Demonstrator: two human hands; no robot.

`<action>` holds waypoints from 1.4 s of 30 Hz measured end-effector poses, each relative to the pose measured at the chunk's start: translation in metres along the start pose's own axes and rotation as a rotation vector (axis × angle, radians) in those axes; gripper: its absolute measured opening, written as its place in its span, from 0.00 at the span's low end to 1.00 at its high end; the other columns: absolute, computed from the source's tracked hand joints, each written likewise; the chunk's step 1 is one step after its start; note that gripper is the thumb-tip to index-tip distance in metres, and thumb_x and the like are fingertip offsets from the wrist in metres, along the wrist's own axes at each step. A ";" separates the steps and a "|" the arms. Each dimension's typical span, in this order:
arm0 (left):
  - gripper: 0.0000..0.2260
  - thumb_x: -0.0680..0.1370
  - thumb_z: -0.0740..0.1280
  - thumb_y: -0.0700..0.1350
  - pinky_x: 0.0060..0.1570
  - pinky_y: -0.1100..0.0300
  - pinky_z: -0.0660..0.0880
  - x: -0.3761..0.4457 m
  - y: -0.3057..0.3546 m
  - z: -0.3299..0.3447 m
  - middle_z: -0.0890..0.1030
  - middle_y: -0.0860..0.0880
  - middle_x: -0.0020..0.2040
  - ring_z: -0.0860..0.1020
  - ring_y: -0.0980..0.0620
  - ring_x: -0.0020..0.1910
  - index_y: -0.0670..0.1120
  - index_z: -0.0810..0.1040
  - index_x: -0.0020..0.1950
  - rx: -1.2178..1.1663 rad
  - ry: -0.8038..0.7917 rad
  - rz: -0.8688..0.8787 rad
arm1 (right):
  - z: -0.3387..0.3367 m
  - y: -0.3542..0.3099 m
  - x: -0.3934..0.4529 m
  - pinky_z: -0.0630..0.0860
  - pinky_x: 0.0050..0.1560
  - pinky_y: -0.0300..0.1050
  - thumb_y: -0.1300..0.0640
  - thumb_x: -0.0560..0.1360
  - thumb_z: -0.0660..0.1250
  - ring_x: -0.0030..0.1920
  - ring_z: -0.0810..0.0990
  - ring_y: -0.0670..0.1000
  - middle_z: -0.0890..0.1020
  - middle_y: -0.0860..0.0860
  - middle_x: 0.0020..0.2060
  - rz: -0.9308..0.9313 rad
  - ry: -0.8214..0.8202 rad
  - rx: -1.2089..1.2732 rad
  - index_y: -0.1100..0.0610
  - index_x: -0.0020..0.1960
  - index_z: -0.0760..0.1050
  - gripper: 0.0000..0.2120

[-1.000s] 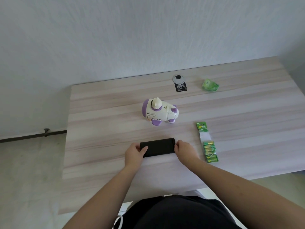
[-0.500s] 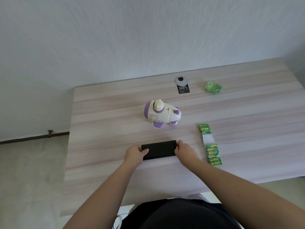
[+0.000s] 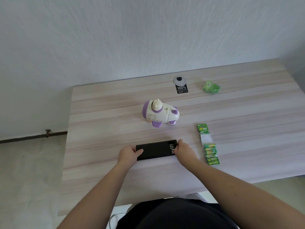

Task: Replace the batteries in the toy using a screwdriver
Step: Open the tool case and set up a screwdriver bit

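Wooden counter (image 3: 99, 113): both forearms extended; left hand (image 3: 127, 153) and right hand (image 3: 182, 150) grip opposite ends of black screwdriver case (image 3: 155, 150), fingers curled.

— What can't you make out?
— The case's (image 3: 155, 150) ends sit under both hands; its bits are too small to read.
— And the desk (image 3: 247, 113)?
— Its right edge is cut off.

Person's left hand (image 3: 128, 153) and right hand (image 3: 184, 150): both bare, no rings, watch or gloves visible. Forearms uncovered to frame edge. Torso clothed in a plain black fabric garment (image 3: 173, 214).
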State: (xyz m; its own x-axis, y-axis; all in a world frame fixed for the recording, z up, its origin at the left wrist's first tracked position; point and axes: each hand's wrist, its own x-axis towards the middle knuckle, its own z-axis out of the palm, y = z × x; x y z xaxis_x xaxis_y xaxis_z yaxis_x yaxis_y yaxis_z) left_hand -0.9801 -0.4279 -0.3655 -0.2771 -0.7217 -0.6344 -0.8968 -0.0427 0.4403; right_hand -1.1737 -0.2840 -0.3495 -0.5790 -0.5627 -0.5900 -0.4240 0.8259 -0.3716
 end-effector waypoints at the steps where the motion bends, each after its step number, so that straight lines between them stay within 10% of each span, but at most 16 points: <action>1: 0.18 0.74 0.71 0.54 0.39 0.53 0.75 -0.002 0.000 -0.003 0.78 0.46 0.30 0.80 0.42 0.37 0.46 0.69 0.34 0.014 0.004 0.009 | 0.000 0.000 0.000 0.67 0.38 0.47 0.61 0.79 0.54 0.39 0.73 0.58 0.79 0.61 0.46 -0.004 -0.001 -0.006 0.59 0.49 0.65 0.03; 11: 0.25 0.74 0.69 0.60 0.52 0.51 0.73 -0.025 0.004 0.004 0.75 0.47 0.56 0.74 0.45 0.56 0.45 0.72 0.63 0.307 0.349 0.386 | 0.002 0.005 -0.007 0.71 0.40 0.48 0.49 0.82 0.53 0.40 0.75 0.56 0.76 0.55 0.41 -0.061 0.000 -0.012 0.58 0.48 0.67 0.13; 17: 0.29 0.75 0.56 0.59 0.66 0.51 0.70 -0.022 0.028 0.044 0.74 0.47 0.69 0.72 0.46 0.69 0.44 0.70 0.71 0.627 0.145 0.814 | 0.003 0.003 -0.010 0.73 0.50 0.52 0.54 0.82 0.53 0.52 0.77 0.61 0.77 0.60 0.52 -0.111 0.003 -0.090 0.62 0.59 0.69 0.14; 42: 0.32 0.76 0.53 0.61 0.70 0.53 0.58 -0.006 0.000 0.035 0.67 0.49 0.75 0.66 0.50 0.73 0.46 0.60 0.76 0.746 0.088 0.776 | 0.002 -0.002 -0.006 0.71 0.46 0.51 0.58 0.81 0.53 0.51 0.76 0.63 0.74 0.62 0.53 -0.159 -0.051 -0.222 0.62 0.61 0.64 0.11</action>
State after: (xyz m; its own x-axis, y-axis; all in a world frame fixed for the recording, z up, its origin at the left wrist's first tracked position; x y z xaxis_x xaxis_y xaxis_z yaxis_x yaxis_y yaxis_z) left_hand -0.9904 -0.3989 -0.3842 -0.8612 -0.4190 -0.2877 -0.4794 0.8578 0.1856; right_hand -1.1676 -0.2825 -0.3465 -0.4598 -0.6773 -0.5743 -0.6518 0.6966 -0.2997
